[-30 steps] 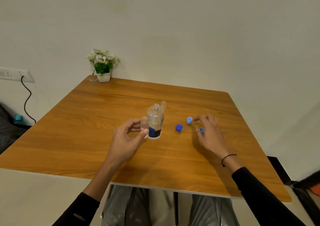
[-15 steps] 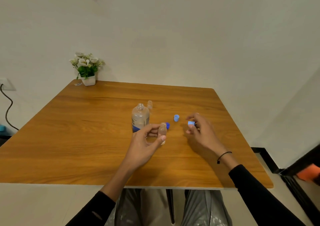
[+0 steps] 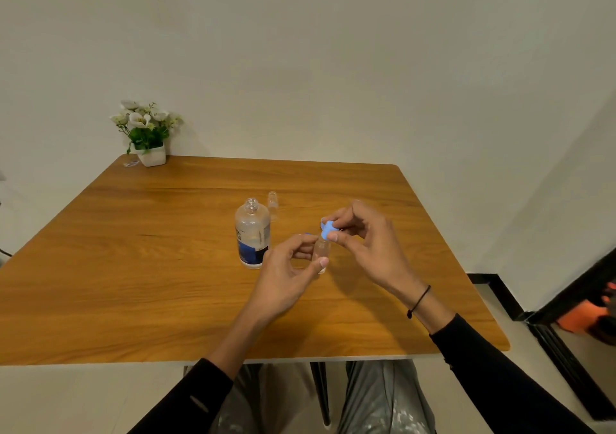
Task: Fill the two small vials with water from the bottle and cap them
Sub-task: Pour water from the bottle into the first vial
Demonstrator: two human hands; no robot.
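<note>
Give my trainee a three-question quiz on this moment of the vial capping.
1. True or false: the water bottle on the table has its cap on.
2. What does the right hand hold at its fingertips?
A. a light blue cap
B. the water bottle
C. the flower pot
3. Fill in: the left hand grips a small ____ just below that cap.

Key
1. False: its neck is open.
2. A: the light blue cap sits right above the mouth of the held vial.
3. Vial. A second vial stands uncapped behind the bottle.
</note>
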